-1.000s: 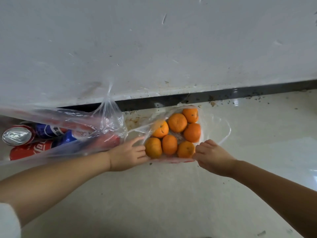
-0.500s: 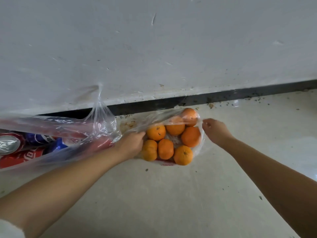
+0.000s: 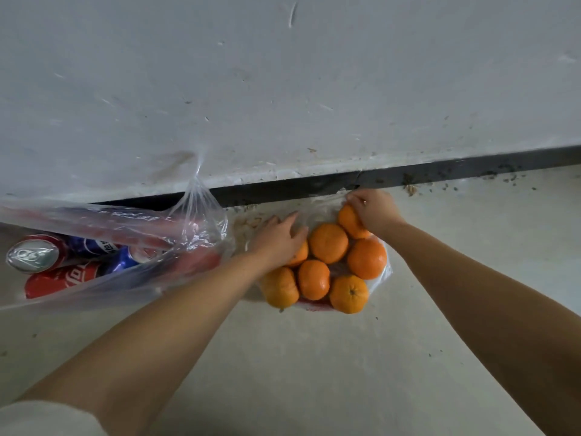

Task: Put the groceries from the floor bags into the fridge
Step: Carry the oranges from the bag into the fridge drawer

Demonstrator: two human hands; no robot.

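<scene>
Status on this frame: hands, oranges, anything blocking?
Right hand grips top orange through the bag. Left hand open, resting on the pile. Bag of cans beside, not blocking.

Evenly lit, soft indoor view from a head camera, with wide-angle bending at the edges.

Diffuse light fills the pale glossy floor and the scuffed white wall, casting only faint shadows. A brighter sheen lies on the floor at far right. Small highlights glint on the crinkled clear plastic bag and the silver top of a red drink can at left. The dark baseboard strip tilts and curves. The near forearms look stretched; detail is slightly soft throughout.
</scene>
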